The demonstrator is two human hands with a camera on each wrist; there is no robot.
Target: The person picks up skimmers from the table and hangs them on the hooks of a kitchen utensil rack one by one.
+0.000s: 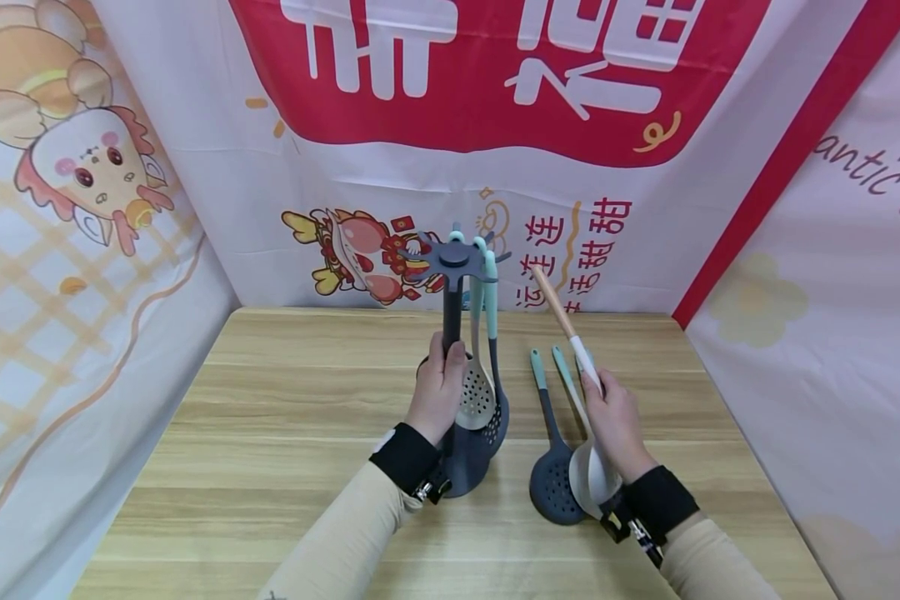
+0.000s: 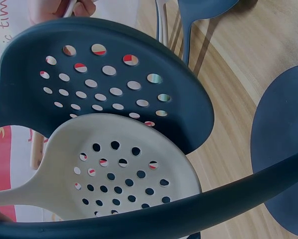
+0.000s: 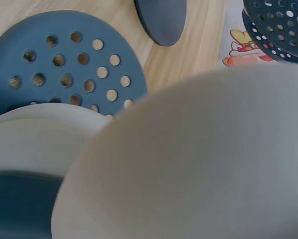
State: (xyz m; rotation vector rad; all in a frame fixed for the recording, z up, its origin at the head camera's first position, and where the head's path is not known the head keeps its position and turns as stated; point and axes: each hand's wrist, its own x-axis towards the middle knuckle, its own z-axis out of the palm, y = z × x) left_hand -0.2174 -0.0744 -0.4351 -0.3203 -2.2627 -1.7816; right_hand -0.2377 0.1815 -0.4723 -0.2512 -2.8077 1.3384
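Utensil rack (image 1: pixel 452 333): a dark grey stand with a round base on the wooden bench (image 1: pixel 285 433), upright, near the middle of the bench; a hooked disc sits at its top.
Rack contents: a beige perforated skimmer (image 1: pixel 477 392) and a dark perforated skimmer (image 1: pixel 497 417) hang from the hooks by mint handles, heads overlapping.
Left hand (image 1: pixel 438 392): fingers curled round the rack's post, holding it.
Right hand (image 1: pixel 617 421): fingers closed on a white ladle (image 1: pixel 589 475) with a wooden handle that slants up toward the rack.
On the bench: a dark slotted spoon (image 1: pixel 553 487) lies just left of the ladle; another mint handle lies between them.
Hidden: the ladle bowl fills most of the right wrist view, blurred; the second handle's head is covered by the hand and ladle.
Cut off: the left wrist view shows only the skimmer heads and the base edge.
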